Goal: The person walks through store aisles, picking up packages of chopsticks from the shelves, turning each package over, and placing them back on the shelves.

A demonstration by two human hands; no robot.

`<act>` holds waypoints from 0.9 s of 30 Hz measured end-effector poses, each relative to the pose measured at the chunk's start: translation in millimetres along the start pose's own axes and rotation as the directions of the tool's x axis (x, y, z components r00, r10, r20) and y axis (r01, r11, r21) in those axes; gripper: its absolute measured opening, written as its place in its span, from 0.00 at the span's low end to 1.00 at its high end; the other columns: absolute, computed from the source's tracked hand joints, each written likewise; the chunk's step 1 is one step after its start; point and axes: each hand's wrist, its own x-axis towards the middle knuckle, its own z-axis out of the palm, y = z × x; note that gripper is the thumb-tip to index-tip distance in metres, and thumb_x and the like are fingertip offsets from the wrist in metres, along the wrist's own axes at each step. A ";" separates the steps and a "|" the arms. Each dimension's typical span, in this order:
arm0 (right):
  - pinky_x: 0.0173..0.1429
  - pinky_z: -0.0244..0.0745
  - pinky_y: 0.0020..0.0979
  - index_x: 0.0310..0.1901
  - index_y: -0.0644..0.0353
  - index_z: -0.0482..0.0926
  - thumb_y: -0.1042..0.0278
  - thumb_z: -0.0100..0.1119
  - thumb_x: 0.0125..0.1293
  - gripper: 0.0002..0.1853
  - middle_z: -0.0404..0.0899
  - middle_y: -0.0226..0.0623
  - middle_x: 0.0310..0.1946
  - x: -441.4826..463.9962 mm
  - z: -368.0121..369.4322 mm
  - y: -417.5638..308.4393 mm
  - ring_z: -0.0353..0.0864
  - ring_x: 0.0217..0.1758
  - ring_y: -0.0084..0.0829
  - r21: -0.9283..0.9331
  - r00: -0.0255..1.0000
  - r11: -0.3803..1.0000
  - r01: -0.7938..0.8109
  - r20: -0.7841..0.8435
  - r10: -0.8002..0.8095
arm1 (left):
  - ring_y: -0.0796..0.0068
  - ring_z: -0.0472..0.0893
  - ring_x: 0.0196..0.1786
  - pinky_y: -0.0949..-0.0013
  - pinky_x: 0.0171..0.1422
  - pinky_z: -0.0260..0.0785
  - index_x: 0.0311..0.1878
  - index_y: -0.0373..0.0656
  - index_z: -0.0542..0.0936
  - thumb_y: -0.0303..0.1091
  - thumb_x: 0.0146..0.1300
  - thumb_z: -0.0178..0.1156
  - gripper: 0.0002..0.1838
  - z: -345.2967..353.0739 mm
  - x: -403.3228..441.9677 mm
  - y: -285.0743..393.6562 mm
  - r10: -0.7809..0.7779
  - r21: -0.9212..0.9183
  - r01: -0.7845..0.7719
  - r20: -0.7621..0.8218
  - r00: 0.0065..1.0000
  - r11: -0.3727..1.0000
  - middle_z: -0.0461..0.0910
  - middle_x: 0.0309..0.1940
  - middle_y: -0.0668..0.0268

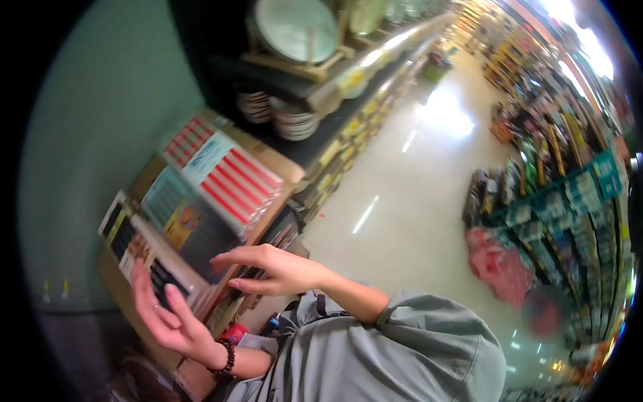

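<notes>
My left hand [169, 316], with a ring and a dark beaded bracelet, is raised over the lower left of the packages, its fingers apart and nothing in it. My right hand [278, 269] reaches in from the right with thumb and fingers spread, also holding nothing. Beneath the left hand lies a flat boxed pack with dark items [161, 275], partly hidden by the fingers. Beside it is a dark pack with a food picture [184, 221], nearest the right fingertips. A red-and-white striped pack [231, 181] lies further up. Whether either hand touches a pack I cannot tell.
Dark shelving bears a large pale plate [297, 30] on a wooden stand and stacked bowls [295, 124]. A shiny aisle floor [382, 181] runs alongside. Opposite stand hanging-goods racks [576, 201] and a pink plastic bag [497, 264]. A grey-green wall [107, 127] is at left.
</notes>
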 end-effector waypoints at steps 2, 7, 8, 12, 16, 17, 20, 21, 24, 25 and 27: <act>0.64 0.75 0.35 0.68 0.63 0.69 0.68 0.58 0.72 0.25 0.79 0.46 0.59 -15.6 -15.0 -21.5 0.80 0.60 0.36 0.234 0.956 0.929 -0.286 0.005 0.293 | 0.53 0.74 0.67 0.55 0.75 0.60 0.64 0.23 0.70 0.24 0.67 0.56 0.23 28.2 -6.2 3.9 -0.018 -0.250 0.066 0.189 0.982 0.966 0.73 0.64 0.45; 0.67 0.71 0.35 0.49 0.68 0.82 0.79 0.51 0.72 0.10 0.81 0.46 0.55 -147.0 -79.1 -25.8 0.79 0.60 0.35 -0.010 0.703 0.999 0.048 -0.710 -0.041 | 0.58 0.77 0.65 0.57 0.73 0.63 0.67 0.32 0.71 0.28 0.65 0.60 0.27 145.3 -52.3 108.7 0.174 -0.435 0.203 0.683 0.710 0.877 0.82 0.55 0.53; 0.66 0.71 0.35 0.49 0.70 0.82 0.79 0.50 0.73 0.11 0.81 0.46 0.55 -169.2 -85.3 -24.1 0.79 0.60 0.34 0.015 0.626 0.998 0.066 -0.779 -0.030 | 0.58 0.78 0.65 0.57 0.72 0.64 0.68 0.32 0.71 0.29 0.65 0.61 0.28 157.8 -58.5 122.9 0.272 -0.447 0.123 0.715 0.644 0.886 0.82 0.56 0.53; 0.61 0.76 0.35 0.50 0.73 0.81 0.77 0.47 0.75 0.13 0.84 0.49 0.46 -269.0 -104.1 -61.6 0.83 0.53 0.34 0.056 0.302 0.991 0.118 -0.953 0.018 | 0.48 0.74 0.68 0.54 0.72 0.64 0.65 0.33 0.74 0.29 0.61 0.64 0.28 197.8 -108.4 188.3 0.520 -0.567 -0.038 0.724 0.454 0.823 0.75 0.64 0.51; 0.58 0.79 0.40 0.50 0.74 0.80 0.71 0.45 0.77 0.16 0.85 0.52 0.42 -354.4 -111.0 -78.5 0.85 0.50 0.39 -0.103 0.025 0.980 0.169 -0.994 -0.108 | 0.51 0.75 0.67 0.56 0.70 0.68 0.64 0.32 0.75 0.23 0.58 0.65 0.28 220.7 -161.9 237.3 0.622 -0.678 0.082 0.710 0.331 0.730 0.77 0.63 0.50; 0.58 0.79 0.41 0.50 0.75 0.80 0.70 0.44 0.77 0.17 0.85 0.53 0.42 -374.6 -110.7 -82.0 0.85 0.51 0.40 -0.150 -0.041 0.970 0.189 -0.989 -0.145 | 0.53 0.77 0.65 0.57 0.68 0.70 0.64 0.32 0.75 0.22 0.57 0.63 0.28 225.7 -178.0 246.6 0.613 -0.678 0.150 0.722 0.320 0.720 0.77 0.63 0.50; 0.59 0.80 0.41 0.50 0.73 0.81 0.70 0.44 0.77 0.17 0.85 0.50 0.45 -433.9 -110.0 -114.5 0.85 0.52 0.39 -0.242 -0.194 0.955 0.169 -0.959 -0.208 | 0.57 0.79 0.63 0.59 0.65 0.73 0.64 0.32 0.75 0.20 0.57 0.62 0.28 235.1 -218.7 289.9 0.685 -0.725 0.168 0.687 0.242 0.668 0.78 0.62 0.50; 0.59 0.80 0.40 0.50 0.73 0.81 0.70 0.44 0.77 0.16 0.85 0.49 0.46 -452.3 -108.0 -124.3 0.85 0.52 0.38 -0.281 -0.255 0.946 0.163 -0.938 -0.235 | 0.57 0.79 0.63 0.59 0.64 0.73 0.64 0.32 0.75 0.20 0.57 0.62 0.28 237.2 -229.7 305.4 0.725 -0.753 0.142 0.658 0.202 0.643 0.78 0.62 0.50; 0.59 0.80 0.39 0.51 0.70 0.81 0.71 0.43 0.77 0.16 0.83 0.49 0.50 -507.0 -93.2 -137.7 0.82 0.57 0.37 -0.292 -0.360 0.936 0.196 -0.909 -0.209 | 0.55 0.79 0.64 0.59 0.66 0.72 0.63 0.34 0.76 0.19 0.56 0.65 0.28 246.8 -269.6 340.0 0.775 -0.775 0.218 0.623 0.104 0.593 0.80 0.60 0.51; 0.58 0.80 0.38 0.51 0.70 0.81 0.71 0.43 0.77 0.16 0.83 0.49 0.51 -522.3 -87.7 -141.7 0.82 0.58 0.37 -0.291 -0.393 0.934 0.209 -0.899 -0.192 | 0.54 0.78 0.64 0.60 0.66 0.72 0.62 0.35 0.77 0.20 0.55 0.66 0.28 249.8 -282.3 350.1 0.770 -0.751 0.288 0.634 0.067 0.594 0.80 0.59 0.52; 0.58 0.80 0.38 0.51 0.70 0.81 0.71 0.42 0.77 0.16 0.83 0.49 0.49 -546.4 -83.1 -149.7 0.83 0.56 0.37 -0.361 -0.484 0.925 0.123 -0.835 -0.261 | 0.55 0.78 0.64 0.60 0.65 0.73 0.61 0.34 0.78 0.18 0.54 0.65 0.27 262.3 -304.7 366.3 0.806 -0.748 0.348 0.590 -0.040 0.565 0.79 0.60 0.52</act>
